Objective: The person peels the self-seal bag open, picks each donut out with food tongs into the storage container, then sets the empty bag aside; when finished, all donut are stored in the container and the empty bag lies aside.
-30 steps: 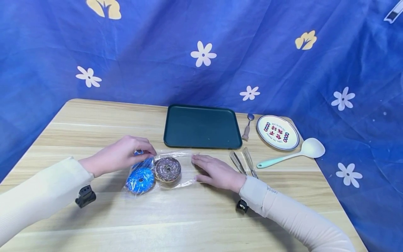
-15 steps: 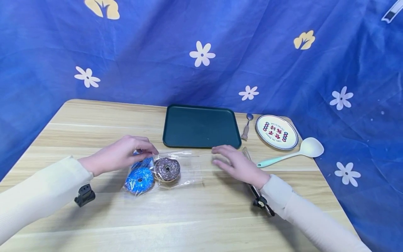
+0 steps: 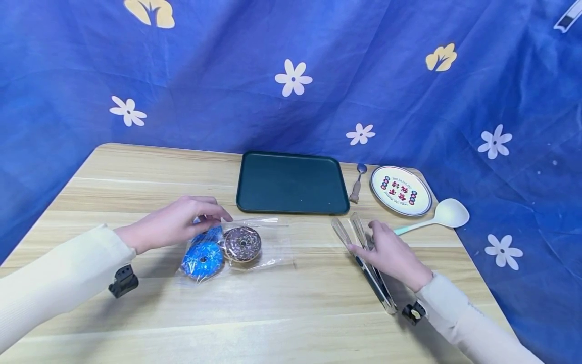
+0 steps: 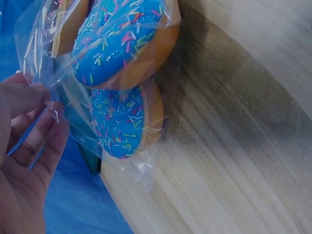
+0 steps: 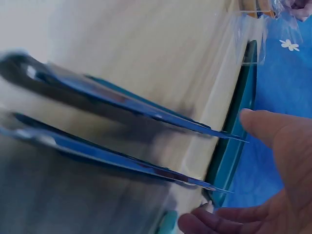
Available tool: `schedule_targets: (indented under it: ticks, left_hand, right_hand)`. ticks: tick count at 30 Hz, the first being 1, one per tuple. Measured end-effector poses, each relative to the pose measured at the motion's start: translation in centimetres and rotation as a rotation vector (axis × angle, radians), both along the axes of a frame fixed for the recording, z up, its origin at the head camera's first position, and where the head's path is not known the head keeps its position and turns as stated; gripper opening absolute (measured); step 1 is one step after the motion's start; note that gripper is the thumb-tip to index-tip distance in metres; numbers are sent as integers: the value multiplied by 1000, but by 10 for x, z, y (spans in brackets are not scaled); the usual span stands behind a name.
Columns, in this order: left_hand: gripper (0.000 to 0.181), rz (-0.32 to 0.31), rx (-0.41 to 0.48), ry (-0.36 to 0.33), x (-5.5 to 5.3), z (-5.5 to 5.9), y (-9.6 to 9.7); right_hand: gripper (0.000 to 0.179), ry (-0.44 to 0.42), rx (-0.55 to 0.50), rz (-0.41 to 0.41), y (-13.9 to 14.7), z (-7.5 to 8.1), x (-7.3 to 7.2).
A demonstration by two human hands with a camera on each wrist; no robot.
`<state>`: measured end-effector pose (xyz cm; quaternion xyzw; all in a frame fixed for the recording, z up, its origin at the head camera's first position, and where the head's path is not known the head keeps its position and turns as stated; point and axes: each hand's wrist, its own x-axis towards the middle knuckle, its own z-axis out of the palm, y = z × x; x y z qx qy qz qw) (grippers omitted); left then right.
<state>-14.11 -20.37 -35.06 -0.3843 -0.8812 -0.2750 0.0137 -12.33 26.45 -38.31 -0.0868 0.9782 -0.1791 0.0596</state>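
My left hand (image 3: 179,222) pinches the top edge of a clear plastic bag (image 3: 278,245) between thumb and fingers. Inside the bag are a blue-iced donut (image 3: 203,260) with sprinkles, a chocolate-iced donut (image 3: 243,244), and a second blue donut (image 4: 119,122), partly covered by the hand in the head view. On the right, my right hand (image 3: 393,255) hovers over metal tongs (image 3: 375,285), thumb and fingers spread to either side of them. The right wrist view shows the two arms of the tongs (image 5: 146,114) apart, with the fingers beyond their tips.
Behind the bag lies a dark green tray (image 3: 293,184). To its right are a small spoon (image 3: 357,186) and a printed plate (image 3: 401,192). A white ladle (image 3: 450,213) with a mint handle rests by the table's right edge. Blue cloth (image 3: 218,91) hangs behind the table.
My right hand has left the bag's right end and moved right, over the tongs. The left hand stays at the bag, and the donuts keep their places.
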Motion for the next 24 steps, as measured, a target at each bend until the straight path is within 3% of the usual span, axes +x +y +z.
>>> schedule_targets:
  ticks: [6, 18, 24]
  left_hand:
    - [34, 1, 0, 11, 0, -1, 0]
    - [36, -4, 0, 10, 0, -1, -1]
    - [36, -4, 0, 17, 1, 0, -1]
  right_hand:
    - [54, -131, -4, -25, 3, -9, 9]
    - [38, -144, -9, -41, 3, -16, 22]
    - [31, -98, -69, 7, 13, -12, 21]
